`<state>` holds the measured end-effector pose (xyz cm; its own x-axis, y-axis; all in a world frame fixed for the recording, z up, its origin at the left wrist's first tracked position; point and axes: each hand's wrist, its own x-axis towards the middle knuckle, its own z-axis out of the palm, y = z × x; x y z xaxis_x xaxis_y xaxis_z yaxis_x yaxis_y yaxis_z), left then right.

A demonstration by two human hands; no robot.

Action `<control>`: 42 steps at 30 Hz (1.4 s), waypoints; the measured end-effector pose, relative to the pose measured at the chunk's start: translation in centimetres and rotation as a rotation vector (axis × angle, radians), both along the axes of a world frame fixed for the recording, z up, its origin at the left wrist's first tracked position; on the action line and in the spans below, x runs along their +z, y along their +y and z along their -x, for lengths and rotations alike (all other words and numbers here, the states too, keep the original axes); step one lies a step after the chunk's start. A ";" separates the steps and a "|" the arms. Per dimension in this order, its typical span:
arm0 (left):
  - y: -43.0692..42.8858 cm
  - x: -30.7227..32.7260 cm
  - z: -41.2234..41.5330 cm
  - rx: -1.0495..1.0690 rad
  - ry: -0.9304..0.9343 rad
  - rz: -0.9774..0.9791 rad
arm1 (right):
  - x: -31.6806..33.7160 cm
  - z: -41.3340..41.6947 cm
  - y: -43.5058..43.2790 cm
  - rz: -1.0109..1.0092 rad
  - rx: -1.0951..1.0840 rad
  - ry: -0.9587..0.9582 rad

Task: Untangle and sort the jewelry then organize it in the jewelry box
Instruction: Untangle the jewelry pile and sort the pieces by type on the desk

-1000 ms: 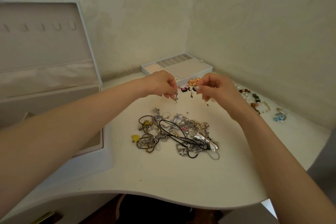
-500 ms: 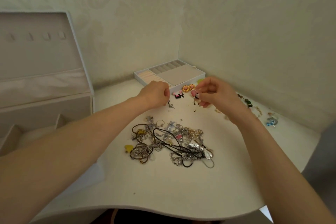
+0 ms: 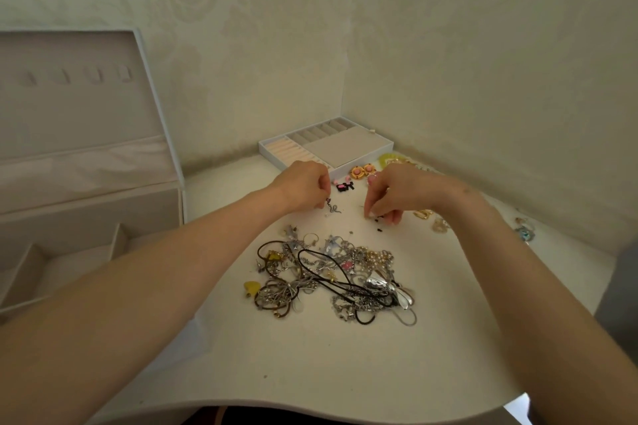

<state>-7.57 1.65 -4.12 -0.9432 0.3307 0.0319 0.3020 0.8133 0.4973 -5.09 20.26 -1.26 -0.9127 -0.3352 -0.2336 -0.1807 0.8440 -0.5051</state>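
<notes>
The table (image 3: 345, 373) is white, smooth and faintly glossy. The jewelry pile (image 3: 331, 276) mixes shiny silvery metal chains, matt black cords, pearly beads and 1 yellow plastic-looking piece. The snake charm (image 3: 333, 209) looks like dark metal. The jewelry box (image 3: 86, 155) is matt white with a satiny cloth pocket. The tray (image 3: 345, 148) has a velvety beige lining.

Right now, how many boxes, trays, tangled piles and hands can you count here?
Open jewelry box: 1
Divided tray: 1
Tangled jewelry pile: 1
Hands: 2, left hand and right hand
Total: 5
</notes>
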 end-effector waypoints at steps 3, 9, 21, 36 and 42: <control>0.0 0.0 -0.1 -0.001 0.017 0.000 | -0.8 0.7 -0.5 0.006 0.002 0.073; 0.1 0.1 -0.1 0.001 0.026 0.006 | -1.7 1.1 -0.2 0.128 -0.031 0.125; 0.1 0.2 -0.2 0.002 -0.012 -0.005 | -0.9 0.3 0.7 0.062 -0.041 0.161; 0.1 0.3 -0.4 -0.002 -0.017 -0.017 | -0.7 0.0 1.4 0.154 -0.142 0.184; 0.1 0.2 -0.4 -0.003 -0.024 -0.019 | -1.9 1.0 0.3 0.123 -0.164 0.320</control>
<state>-7.18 1.75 -3.90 -0.9428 0.3330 0.0161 0.2923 0.8025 0.5201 -6.12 20.54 -3.18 -0.9768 -0.1864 0.1053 -0.2135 0.8114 -0.5442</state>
